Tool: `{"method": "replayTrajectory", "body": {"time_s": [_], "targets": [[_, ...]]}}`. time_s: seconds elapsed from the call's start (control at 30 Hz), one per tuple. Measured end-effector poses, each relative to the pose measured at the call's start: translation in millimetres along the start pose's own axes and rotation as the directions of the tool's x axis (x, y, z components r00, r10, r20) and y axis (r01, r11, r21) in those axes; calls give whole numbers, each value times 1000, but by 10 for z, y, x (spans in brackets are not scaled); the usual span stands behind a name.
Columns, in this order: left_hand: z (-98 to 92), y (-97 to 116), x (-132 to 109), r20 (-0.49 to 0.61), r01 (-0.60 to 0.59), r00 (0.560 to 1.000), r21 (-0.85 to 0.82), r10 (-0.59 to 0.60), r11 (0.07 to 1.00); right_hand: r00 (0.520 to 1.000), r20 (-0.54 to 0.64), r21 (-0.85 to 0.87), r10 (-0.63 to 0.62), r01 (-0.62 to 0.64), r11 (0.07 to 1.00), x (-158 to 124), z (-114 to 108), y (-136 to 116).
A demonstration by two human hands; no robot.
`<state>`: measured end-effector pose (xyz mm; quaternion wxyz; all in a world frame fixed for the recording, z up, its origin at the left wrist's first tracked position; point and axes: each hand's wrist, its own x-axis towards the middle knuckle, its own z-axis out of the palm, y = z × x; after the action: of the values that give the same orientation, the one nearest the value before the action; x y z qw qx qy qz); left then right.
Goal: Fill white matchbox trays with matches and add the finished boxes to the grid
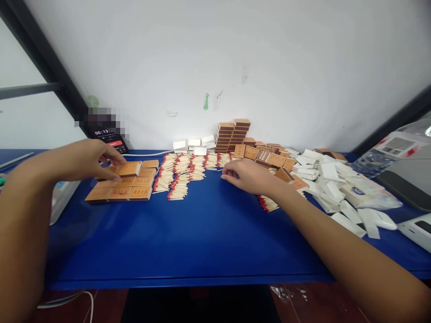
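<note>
My left hand point(97, 161) grips a matchbox point(129, 168) between thumb and fingers, above rows of orange matchboxes point(139, 193) on the left of the blue table. My right hand point(247, 175) is low over the table, its fingers curled together beside the bundles of red-tipped matches point(178, 186). Whatever those fingers hold, if anything, is hidden. More matches point(268, 204) lie partly under my right wrist. Just behind that hand are loose matchbox sleeves point(278, 159) in a heap.
Stacked matchboxes point(233, 134) stand against the wall, beside white inner trays point(194, 144). A heap of white trays point(332, 184) spreads to the right, near a plastic bottle point(380, 154) and a tissue pack point(367, 193). At the back left leans a phone point(109, 137).
</note>
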<state>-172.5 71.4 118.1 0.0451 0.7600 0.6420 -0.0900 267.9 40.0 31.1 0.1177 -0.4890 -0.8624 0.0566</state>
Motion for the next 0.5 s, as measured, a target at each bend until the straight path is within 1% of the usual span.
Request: {"method": "replayTrajectory", "body": {"time_s": [0.07, 0.1, 0.17, 0.23, 0.33, 0.5], "targets": [[-38, -126, 83, -47, 57, 997, 20, -56, 998, 1000, 0, -4, -2, 2, 1000, 1, 2, 3], [-42, -174, 132, -50, 70, 996, 13, -69, 997, 1000, 0, -5, -5, 5, 1000, 1, 3, 3], [-24, -235, 237, -54, 30, 998, -28, -32, 999, 1000, -2, -6, -7, 7, 1000, 0, 1, 1], [11, -259, 333, -48, 5, 999, -58, -8, 998, 1000, 0, -5, -3, 3, 1000, -1, -4, -2], [55, -262, 439, -77, -19, 997, -79, 12, 997, 1000, 10, 1, 8, -8, 1000, -3, -11, -5], [99, -265, 509, -76, -34, 997, -131, 24, 991, 1000, 6, -2, 0, 0, 1000, -3, -10, 1]]}}
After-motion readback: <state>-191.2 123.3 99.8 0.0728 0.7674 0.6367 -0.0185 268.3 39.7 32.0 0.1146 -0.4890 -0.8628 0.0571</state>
